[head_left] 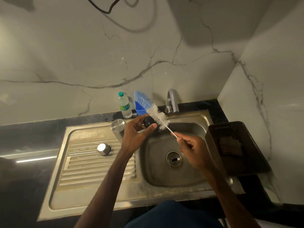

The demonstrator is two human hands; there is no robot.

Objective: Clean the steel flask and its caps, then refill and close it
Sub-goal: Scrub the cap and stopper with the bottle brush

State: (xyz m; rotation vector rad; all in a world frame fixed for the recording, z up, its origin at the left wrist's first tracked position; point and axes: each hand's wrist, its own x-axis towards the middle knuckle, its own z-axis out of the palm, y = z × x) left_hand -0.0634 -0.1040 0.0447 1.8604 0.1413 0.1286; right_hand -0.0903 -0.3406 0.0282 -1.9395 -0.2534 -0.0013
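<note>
The left grip (138, 134) is curled round a black cap (148, 122), thumb on its near edge and fingers behind it, holding it above the far left corner of the sink basin (148, 165). The right grip (192, 149) is folded round the thin white stem of a bottle brush (158, 116), pinching it near its end. The brush slants up and away towards the left grip; its white bristles lie against the cap's right side, and its blue tip reaches past the left grip's fingers (towards the wall).

The steel flask (117, 128) stands upright on the ribbed drainboard (92, 165) just left of the left grip, its lower part hidden behind the wrist. A steel cap (103, 149) rests on the same drainboard, further left of that grip and apart from the flask.

Beyond the left grip, by the wall, stand a plastic water bottle (125, 105) and a blue container (140, 110); the tap (171, 102) rises beyond the right grip. To the right of the right grip a dark perforated basket (213, 140) sits on the black worktop (24, 142), with a brown pad (231, 145) inside it.
</note>
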